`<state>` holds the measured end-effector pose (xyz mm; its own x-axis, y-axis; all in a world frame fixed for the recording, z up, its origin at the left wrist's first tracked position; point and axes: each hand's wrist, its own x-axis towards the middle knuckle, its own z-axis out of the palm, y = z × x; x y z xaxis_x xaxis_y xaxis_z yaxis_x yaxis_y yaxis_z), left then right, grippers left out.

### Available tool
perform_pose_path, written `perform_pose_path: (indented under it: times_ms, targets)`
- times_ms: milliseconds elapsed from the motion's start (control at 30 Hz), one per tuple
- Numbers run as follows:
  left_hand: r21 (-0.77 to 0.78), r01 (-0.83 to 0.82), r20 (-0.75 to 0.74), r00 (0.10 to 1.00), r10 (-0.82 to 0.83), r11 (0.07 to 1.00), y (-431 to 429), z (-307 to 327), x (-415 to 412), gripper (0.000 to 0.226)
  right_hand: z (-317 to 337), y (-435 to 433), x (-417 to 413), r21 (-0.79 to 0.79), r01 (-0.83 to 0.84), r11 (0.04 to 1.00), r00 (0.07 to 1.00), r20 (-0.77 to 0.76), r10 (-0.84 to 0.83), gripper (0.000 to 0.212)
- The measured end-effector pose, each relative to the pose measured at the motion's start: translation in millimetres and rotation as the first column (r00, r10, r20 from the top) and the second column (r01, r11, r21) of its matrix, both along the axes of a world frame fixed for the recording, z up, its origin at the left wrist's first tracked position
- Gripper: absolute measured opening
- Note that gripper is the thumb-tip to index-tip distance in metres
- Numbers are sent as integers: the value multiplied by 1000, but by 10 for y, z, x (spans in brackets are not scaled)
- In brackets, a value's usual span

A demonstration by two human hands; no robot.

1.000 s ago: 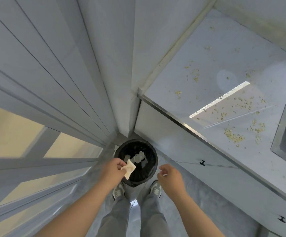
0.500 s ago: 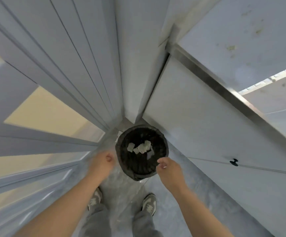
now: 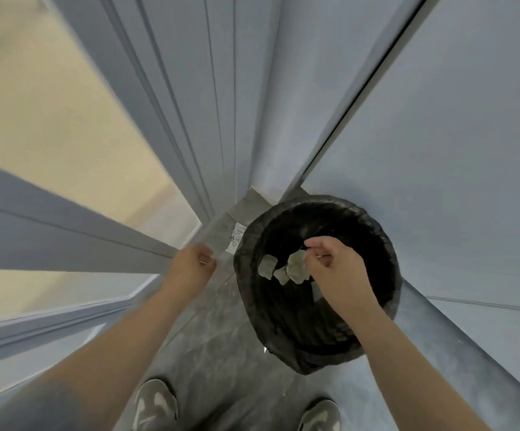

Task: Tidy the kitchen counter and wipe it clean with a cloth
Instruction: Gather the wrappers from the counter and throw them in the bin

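Grey floor [image 3: 215, 334], lined bin [image 3: 390, 256] in corner. Right hand [image 3: 334, 264] was seen pinched above the bin, contents not discernible; left hand [image 3: 191, 264] loosely curled, apparently empty. Release judged best made low, centred

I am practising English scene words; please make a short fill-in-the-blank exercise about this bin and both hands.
The bin has a ___ liner.
The right hand hovers above the ___.
Pale crumpled pieces lie ___ the bin.
The left hand is beside the bin, over the ___.
Missing: black; bin; inside; floor.
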<state>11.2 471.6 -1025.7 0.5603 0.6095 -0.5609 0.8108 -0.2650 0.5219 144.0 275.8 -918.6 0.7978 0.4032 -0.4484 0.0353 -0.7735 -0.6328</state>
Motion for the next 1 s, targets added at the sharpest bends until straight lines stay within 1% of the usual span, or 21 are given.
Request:
perform_pose_path:
  times_ms: [133,200,333,400,500,567,633,700,767,800,867,1000]
  targets:
    - [30,38,99,994,-40,999,72,-569,-72,24,-259,44,-80,78,-71,994,997,28,69,20]
    - [46,89,109,990,-93,995,107,-758,-57,25,-273,29,-94,96,-124,988,992,20,123,17]
    - [133,236,178,950,-257,963,183,-1181,-28,27,-313,45,-145,98,-288,953,950,155,271,12]
    - [176,234,206,941,-269,956,211,-1294,10,29,-265,40,-142,87,-338,937,917,255,307,11]
    - [169,197,268,934,-237,966,286,-1328,45,30,-173,57,-185,85,-377,922,882,336,330,8]
    - [171,179,286,932,-222,969,337,-1334,26,28,-156,144,-262,84,-408,909,859,372,351,13]
    - [150,115,306,939,-156,982,352,-1362,-44,25,-203,291,-327,28,-470,882,790,460,407,23]
    - [136,74,319,941,-114,988,351,-1397,-114,23,-294,447,-358,-44,-540,840,701,528,479,39]
    - [139,76,338,933,-120,987,369,-1406,-136,23,-430,560,-340,-152,-581,799,632,535,561,55]
    - [147,82,354,926,-130,986,399,-1406,-136,24,-509,611,-330,-210,-592,778,602,528,600,58]
    - [156,104,364,918,-156,982,440,-1400,-115,25,-644,659,-312,-265,-592,761,577,520,630,55]
    - [156,103,341,928,-151,982,434,-1428,-117,24,-756,525,-197,-292,-557,778,575,540,614,39]
